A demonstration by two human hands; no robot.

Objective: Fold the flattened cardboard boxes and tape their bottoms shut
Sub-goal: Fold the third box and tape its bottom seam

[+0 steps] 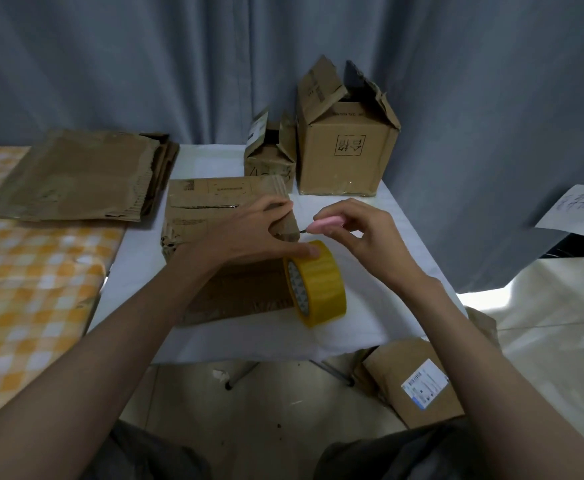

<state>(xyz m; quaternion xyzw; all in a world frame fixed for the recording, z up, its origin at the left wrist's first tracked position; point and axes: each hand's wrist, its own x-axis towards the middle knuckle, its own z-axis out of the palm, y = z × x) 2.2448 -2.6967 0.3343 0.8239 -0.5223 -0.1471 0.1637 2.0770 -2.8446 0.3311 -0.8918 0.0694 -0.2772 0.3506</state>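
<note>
A folded cardboard box [211, 209] lies on its side in the middle of the white table [145, 271]. My left hand [249, 233] presses on the box's right end, its thumb touching the yellow tape roll [318, 282] that stands on edge beside the box. My right hand [349, 233] pinches a small pink cutter [325, 224], whose dark blade points left at the box's right edge. Whether a tape strip runs from the roll to the box is not clear.
Two assembled boxes stand at the table's back: a small one [270, 150] and a large one [346, 150]. A stack of flattened boxes [79, 178] lies on the orange checked cloth [24, 289] to the left. Another flat box with a label [418, 386] rests on the floor at the right.
</note>
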